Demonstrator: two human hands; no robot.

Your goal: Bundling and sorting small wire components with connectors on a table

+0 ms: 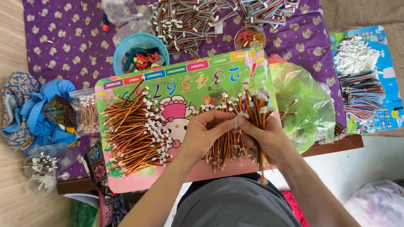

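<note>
- Head view, centre of frame: left hand and right hand meet over a bright children's lap tray.
- Right hand is closed around a bundle of short wire leads, connector ends fanned upward; grip appears firm.
- Left hand's fingers are pinched narrow on a single white connector at the bundle's near edge.
- More leads hang beneath both hands; a larger sorted pile lies on the tray at left of frame, just beside the left hand.
- Blue bowl of small coloured parts and ribbon cables sit upper centre, well apart from the hands.
- Green plastic bag lies right of the tray.
- Judgement: keep connector ends level, draw one lead at a time, and hold the bundle tight so neighbours do not drag loose.
</note>
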